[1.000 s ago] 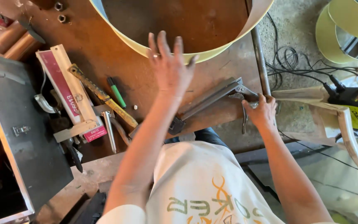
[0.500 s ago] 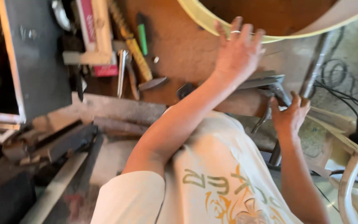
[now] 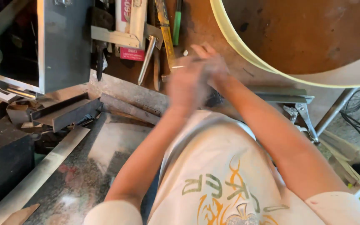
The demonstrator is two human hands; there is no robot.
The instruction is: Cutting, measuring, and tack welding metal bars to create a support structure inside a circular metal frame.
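left hand (image 3: 184,85): blurred, pressed against our right hand at the middle of the view; we cannot tell whether it is released, clenched or grasping anything.
right hand (image 3: 213,68): blurred too, fingers pointing to about 11 o'clock, touching the left hand; grip state cannot be told.
nearest thing: yellow folding ruler (image 3: 164,31), lying on the brown worktop (image 3: 196,25) just beyond the fingertips.
direction from hands: ruler lies at 11 o'clock from both hands; the left hand looks nearer, by a small margin.
ruler long axis: runs roughly 12 to 6 o'clock, near end tilted slightly toward 5; that near end points at the hands.
beside the ruler: green marker (image 3: 177,18) just at 3 o'clock of it, same 12–6 axis; metal rod (image 3: 146,54) at 9 o'clock of it, leaning 1 to 7.
further at 9 o'clock: white-and-red tube (image 3: 132,27), then a flat grey metal sheet (image 3: 63,41) overhanging the worktop edge.
at 2 o'clock from hands: big round cream-rimmed hoop (image 3: 246,54) with a brown inside, well apart from the ruler.
at 4 o'clock: metal clamp (image 3: 303,112) below the worktop edge, clear of both hands.
judgement: a reach for the ruler would go forward and slightly left, gripping across its long axis; blur leaves contact unclear.
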